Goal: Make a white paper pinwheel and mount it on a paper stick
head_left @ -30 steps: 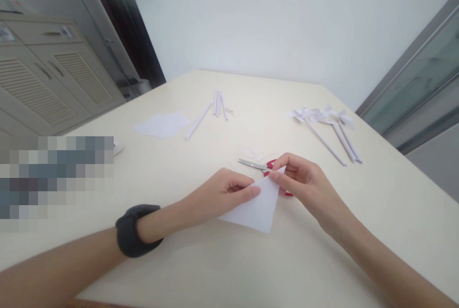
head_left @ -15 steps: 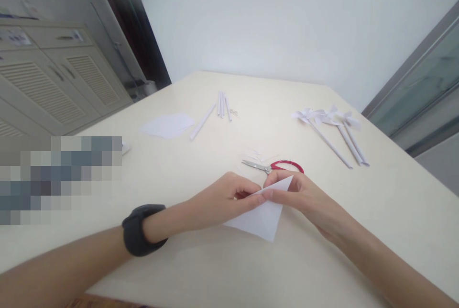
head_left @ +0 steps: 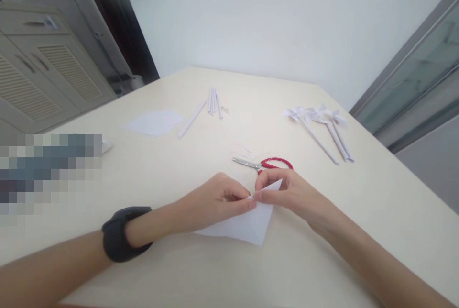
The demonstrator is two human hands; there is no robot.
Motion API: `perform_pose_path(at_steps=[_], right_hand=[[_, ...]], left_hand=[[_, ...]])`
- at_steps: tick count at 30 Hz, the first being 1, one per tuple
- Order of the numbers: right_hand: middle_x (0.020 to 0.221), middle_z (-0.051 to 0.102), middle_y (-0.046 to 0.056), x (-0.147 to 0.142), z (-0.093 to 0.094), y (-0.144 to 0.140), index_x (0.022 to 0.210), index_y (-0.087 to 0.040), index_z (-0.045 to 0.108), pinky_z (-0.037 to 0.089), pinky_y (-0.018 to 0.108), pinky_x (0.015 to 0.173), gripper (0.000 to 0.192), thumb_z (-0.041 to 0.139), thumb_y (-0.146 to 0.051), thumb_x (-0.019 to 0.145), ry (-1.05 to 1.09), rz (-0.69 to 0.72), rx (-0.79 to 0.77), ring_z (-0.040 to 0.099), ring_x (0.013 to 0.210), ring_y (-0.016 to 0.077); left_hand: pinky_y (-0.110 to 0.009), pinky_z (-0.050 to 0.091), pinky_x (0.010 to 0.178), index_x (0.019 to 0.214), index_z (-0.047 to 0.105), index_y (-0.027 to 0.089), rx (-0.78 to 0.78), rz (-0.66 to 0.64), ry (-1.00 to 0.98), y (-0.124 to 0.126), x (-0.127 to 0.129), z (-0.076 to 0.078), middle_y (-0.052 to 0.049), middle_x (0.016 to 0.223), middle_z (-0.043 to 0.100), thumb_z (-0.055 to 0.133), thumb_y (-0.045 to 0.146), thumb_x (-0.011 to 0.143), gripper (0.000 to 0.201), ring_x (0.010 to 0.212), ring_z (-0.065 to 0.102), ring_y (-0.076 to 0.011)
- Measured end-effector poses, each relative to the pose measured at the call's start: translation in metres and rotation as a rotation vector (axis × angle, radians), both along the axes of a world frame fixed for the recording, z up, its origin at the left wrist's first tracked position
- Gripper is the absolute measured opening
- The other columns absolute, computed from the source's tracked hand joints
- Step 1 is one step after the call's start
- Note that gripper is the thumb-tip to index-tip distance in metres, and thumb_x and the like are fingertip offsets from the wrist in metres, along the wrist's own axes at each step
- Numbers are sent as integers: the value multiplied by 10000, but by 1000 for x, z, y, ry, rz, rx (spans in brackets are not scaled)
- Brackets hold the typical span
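A white sheet of paper (head_left: pixel 247 224) is pinched along its upper edge by both hands, low over the near part of the table. My left hand (head_left: pixel 211 203), with a dark band on its wrist, has thumb and bent fingers closed on the paper. Close beside it, my right hand (head_left: pixel 287 191) pinches the same edge between thumb and forefinger; one corner of the sheet pokes up past that thumb. Just beyond the right hand lie red-handled scissors (head_left: pixel 258 164), blades pointing left, partly covered by its fingers. Thin paper scraps (head_left: pixel 247 151) lie behind the blades.
Several paper pinwheels (head_left: pixel 319 128) on rolled sticks lie at the right. White paper sheets (head_left: pixel 154 122) are at the left. Near the back are several rolled paper sticks (head_left: pixel 212 101), one lone paper stick (head_left: pixel 192 119) and small tangled bits (head_left: pixel 224 110). A wall rises behind the table (head_left: pixel 258 97).
The camera view has shifted, so most things sit further left. My hands keep pinching the paper, with their fingertips slightly apart from before; more of the sheet shows below the left hand.
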State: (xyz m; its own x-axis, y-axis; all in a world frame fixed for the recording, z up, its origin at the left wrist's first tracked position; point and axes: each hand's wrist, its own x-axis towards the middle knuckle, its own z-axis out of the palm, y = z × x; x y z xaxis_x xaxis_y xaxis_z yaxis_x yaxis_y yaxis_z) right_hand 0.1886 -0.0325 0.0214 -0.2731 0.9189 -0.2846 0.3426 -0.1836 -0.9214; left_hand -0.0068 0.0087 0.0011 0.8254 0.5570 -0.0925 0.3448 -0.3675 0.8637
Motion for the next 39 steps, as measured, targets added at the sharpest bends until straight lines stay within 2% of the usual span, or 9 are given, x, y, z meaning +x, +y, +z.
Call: perform_pose_path(at_steps=[6, 12, 14, 17, 21, 26, 30, 35, 39], right_hand=[[699, 529, -7, 21, 6, 10, 668, -186, 589, 375, 268, 622, 138, 616, -284, 761, 66, 56, -5, 479, 651, 127], [664, 492, -1, 51, 5, 24, 637, -165, 554, 379, 293, 664, 225, 574, -323, 796, 41, -62, 52, 462, 654, 133], [718, 497, -4, 48, 6, 23, 702, -180, 554, 387, 287, 702, 227, 545, -370, 825, 53, -84, 82, 475, 702, 132], [800, 549, 6, 31, 5, 16, 855, -204, 601, 389, 271, 668, 205, 602, -400, 793, 61, -4, 60, 487, 701, 129], [727, 497, -15, 11, -1, 8, 779, -205, 577, 344, 245, 579, 147, 580, -350, 800, 17, 54, 48, 453, 634, 116], [674, 458, -31, 7, -5, 8, 744, -203, 574, 285, 239, 544, 104, 586, -298, 784, -16, 57, 54, 397, 597, 104], [686, 467, -33, 4, -7, 6, 776, -216, 571, 279, 240, 535, 96, 590, -309, 787, -36, 67, 77, 394, 593, 103], [594, 360, -57, -2, -13, 4, 748, -225, 561, 225, 234, 489, 125, 605, -336, 784, -95, 28, 140, 344, 549, 100], [633, 420, -46, -1, -14, 5, 720, -211, 547, 258, 238, 506, 162, 606, -345, 790, -77, 2, 155, 370, 557, 96]], left_hand=[[-273, 179, 485, 548, 258, 176, -1, -4, 9, 2, 1, 3, 45, 553, 239, 432, 359, 889, 424, 508, 244, -84], [-261, 193, 480, 542, 300, 170, -36, 28, -14, 3, 0, 6, 41, 559, 278, 444, 363, 882, 417, 512, 272, -83], [-261, 198, 487, 545, 313, 167, -60, 31, 3, 2, -1, 9, 40, 568, 290, 444, 348, 883, 405, 520, 284, -83], [-265, 189, 492, 549, 298, 170, -73, 42, 23, 0, -1, 10, 45, 565, 274, 443, 351, 883, 406, 521, 274, -84], [-258, 182, 487, 559, 293, 174, -42, 62, 14, -2, 2, 7, 51, 569, 260, 437, 347, 886, 397, 524, 256, -85], [-228, 350, 609, 817, 558, 168, -136, 113, -90, -1, 4, 7, 20, 735, 517, 498, 259, 853, 115, 679, 460, -115], [-218, 320, 573, 722, 538, 160, -251, 194, -173, 1, 4, 5, 39, 670, 494, 542, 259, 832, 149, 637, 443, -101], [-219, 291, 570, 723, 515, 154, -379, 253, -190, 2, 4, -2, 41, 667, 486, 586, 294, 813, 181, 630, 432, -96], [-222, 290, 572, 703, 497, 160, -455, 284, -164, 1, 6, -1, 42, 661, 498, 591, 276, 803, 180, 629, 442, -99]])
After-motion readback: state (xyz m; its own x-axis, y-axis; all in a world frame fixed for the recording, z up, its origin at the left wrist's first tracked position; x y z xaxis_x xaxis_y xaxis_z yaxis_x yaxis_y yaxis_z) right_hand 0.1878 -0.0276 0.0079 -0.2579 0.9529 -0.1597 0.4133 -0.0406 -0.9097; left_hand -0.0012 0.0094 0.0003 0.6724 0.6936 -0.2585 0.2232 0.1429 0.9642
